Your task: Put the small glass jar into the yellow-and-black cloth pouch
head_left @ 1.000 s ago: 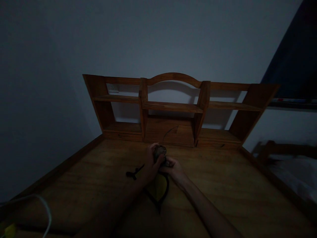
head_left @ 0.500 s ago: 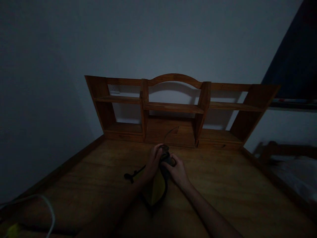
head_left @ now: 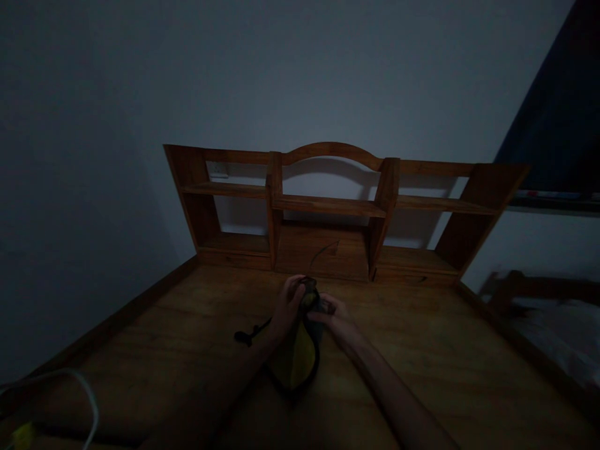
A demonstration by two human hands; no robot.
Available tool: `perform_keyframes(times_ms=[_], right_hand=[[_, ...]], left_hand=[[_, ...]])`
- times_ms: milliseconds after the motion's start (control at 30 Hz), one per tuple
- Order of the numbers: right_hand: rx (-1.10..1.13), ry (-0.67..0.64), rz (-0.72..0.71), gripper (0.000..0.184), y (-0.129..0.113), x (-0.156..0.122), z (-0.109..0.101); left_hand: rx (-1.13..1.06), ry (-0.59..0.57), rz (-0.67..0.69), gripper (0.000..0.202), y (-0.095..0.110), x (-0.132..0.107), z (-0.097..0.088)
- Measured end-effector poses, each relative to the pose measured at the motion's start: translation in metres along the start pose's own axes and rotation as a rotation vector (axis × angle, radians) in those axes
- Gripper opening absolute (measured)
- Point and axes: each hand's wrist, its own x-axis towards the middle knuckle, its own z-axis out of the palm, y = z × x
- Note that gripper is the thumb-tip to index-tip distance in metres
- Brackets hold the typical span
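Observation:
A soft yellow pouch with dark edging (head_left: 300, 361) rests on the wooden desktop between my forearms. My left hand (head_left: 287, 307) is closed on the left side of its dark upper end. On the opposite side, my right hand (head_left: 336, 317) pinches the grey part of the pouch between thumb and fingers. An opening seems to show between the two hands, but the dim light hides what is inside. Out to the left, a black cord with a dark knob-like end (head_left: 244, 337) lies on the desktop.
A wooden shelf unit (head_left: 328, 204) stands along the back of the desktop (head_left: 398, 350), against the wall. A pale cable (head_left: 84, 387) curves at the lower left above a small yellow object (head_left: 23, 434). Raised wooden edging (head_left: 135, 312) borders the left side.
The pouch's upper end has spread and turned slightly, showing more between my hands. My right fingers have shifted on the grey part. The view has moved slightly.

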Motion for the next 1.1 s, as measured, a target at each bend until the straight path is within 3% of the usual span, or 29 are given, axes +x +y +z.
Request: perform_keyframes(times_ms=[167, 300, 467, 633, 767, 1000, 1100], right_hand=[[0.165, -0.044, 0.059, 0.045, -0.006, -0.002, -0.003], [0.280, -0.064, 0.103, 0.044, -0.013, -0.007, -0.001], [0.286, -0.051, 0.099, 0.045, -0.010, -0.005, -0.004], [0.172, 0.039, 0.029, 0.051, -0.002, 0.000, -0.007], [0.037, 0.076, -0.032, 0.044, 0.001, 0.000, -0.005], [-0.258, 0.075, -0.157, 0.024, -0.002, -0.004, 0.002], [-0.481, 0.070, -0.241, 0.016, -0.006, -0.007, 0.003]], left_hand=[[0.027, -0.073, 0.045, 0.035, 0.007, -0.001, 0.005], [0.020, -0.096, 0.068, 0.047, 0.011, -0.002, 0.007], [0.005, -0.165, -0.023, 0.057, 0.016, -0.002, 0.009], [0.040, -0.201, -0.037, 0.050, 0.031, -0.002, 0.009], [0.091, -0.170, -0.017, 0.046, 0.032, -0.001, 0.006], [0.046, -0.097, -0.028, 0.045, 0.008, 0.002, 0.000], [-0.147, -0.036, -0.101, 0.048, -0.011, 0.009, 0.000]])
